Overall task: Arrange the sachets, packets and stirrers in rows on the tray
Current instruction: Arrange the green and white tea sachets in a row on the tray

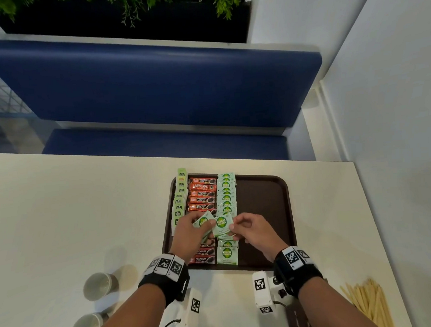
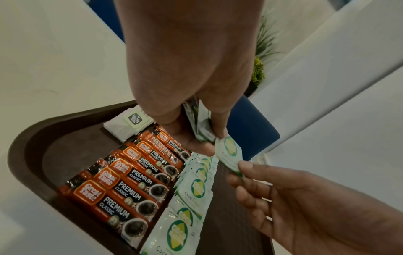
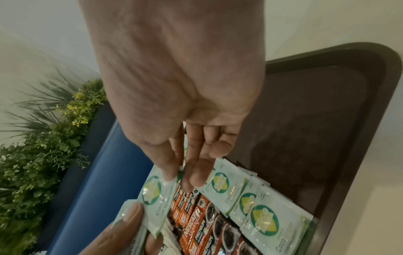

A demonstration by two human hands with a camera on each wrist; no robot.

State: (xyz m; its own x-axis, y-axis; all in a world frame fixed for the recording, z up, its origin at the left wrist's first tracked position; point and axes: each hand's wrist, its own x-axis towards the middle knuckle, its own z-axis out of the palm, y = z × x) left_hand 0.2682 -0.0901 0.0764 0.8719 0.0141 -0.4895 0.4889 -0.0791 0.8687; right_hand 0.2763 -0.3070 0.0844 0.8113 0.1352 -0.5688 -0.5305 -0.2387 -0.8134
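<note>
A: Where are the sugars now?

B: The left hand (image 1: 188, 231) grips a small stack of pale green Coco Sugar sachets (image 2: 201, 124), fingers curled around it above the dark brown plastic tray (image 1: 268, 200). The right hand (image 1: 255, 230) pinches one pale green sachet (image 1: 222, 225) off that stack between thumb and fingertips (image 3: 197, 176), its other fingers loosely bent.

A: And the rows?

B: On the tray lie a row of light green tea bag packets (image 1: 179, 196), a row of red coffee stick packets (image 1: 202, 193) and the sugar row (image 1: 226, 192), which has a gap under the hands. The thin wooden stirrers (image 1: 369, 303) wait on the white table (image 1: 72, 211).

A: The risk?

B: I'd guess the slick sachets slide: a loose grip could spill the stack onto the coffee row, and a careless drop would skew the overlap.
</note>
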